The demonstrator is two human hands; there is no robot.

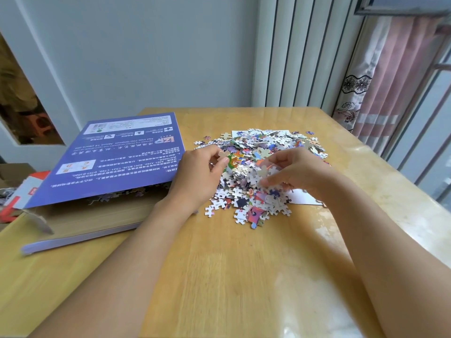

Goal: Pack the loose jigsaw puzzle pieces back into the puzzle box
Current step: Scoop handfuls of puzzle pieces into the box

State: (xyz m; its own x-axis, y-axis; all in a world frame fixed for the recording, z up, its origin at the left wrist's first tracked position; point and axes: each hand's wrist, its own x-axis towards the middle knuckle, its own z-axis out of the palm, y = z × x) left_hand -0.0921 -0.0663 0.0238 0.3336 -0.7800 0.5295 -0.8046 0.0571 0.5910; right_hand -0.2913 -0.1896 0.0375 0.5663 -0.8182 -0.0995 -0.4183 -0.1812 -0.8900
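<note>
A heap of loose jigsaw pieces lies on the wooden table, right of centre. The puzzle box stands at the left, with its blue printed lid lying tilted over it; a few pieces show in the gap under the lid. My left hand is at the heap's left edge, fingers curled round a handful of pieces. My right hand reaches into the heap from the right, and its fingertips pinch pieces near the middle.
A white sheet lies under the heap's right side. Stray pieces are scattered at the heap's near edge. A red and white carton sits off the table at far left. A curtain and window are at the right.
</note>
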